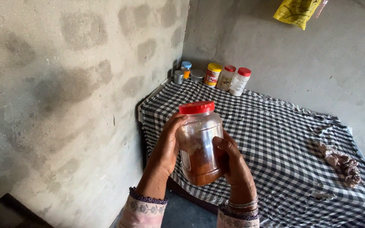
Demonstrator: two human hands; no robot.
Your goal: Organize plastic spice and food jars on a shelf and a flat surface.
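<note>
Both hands (165, 147) upright, cupping spice jar (200, 141)

My checked cloth (275, 139) covering the table, six small jars (213, 74) standing far left, crumpled rag (342, 162) lying right.

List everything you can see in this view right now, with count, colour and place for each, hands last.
Plastic jar: 1, clear with red lid, part full of reddish-brown powder, held above the table's near left corner.
Small containers: 6 in a row at the far left corner against the wall; two clear with red lids, one with a yellow lid, one with a blue lid, two low metallic ones.
Tablecloth: 1, black and white check, covering the table.
Rag: 1, crumpled, brownish, on the cloth at right.
Bag: 1, yellow, hanging on the wall, top right.
Walls: bare grey plaster.
Left hand: grips the jar's left side.
Right hand: grips its right side; bangles on wrist.
</note>
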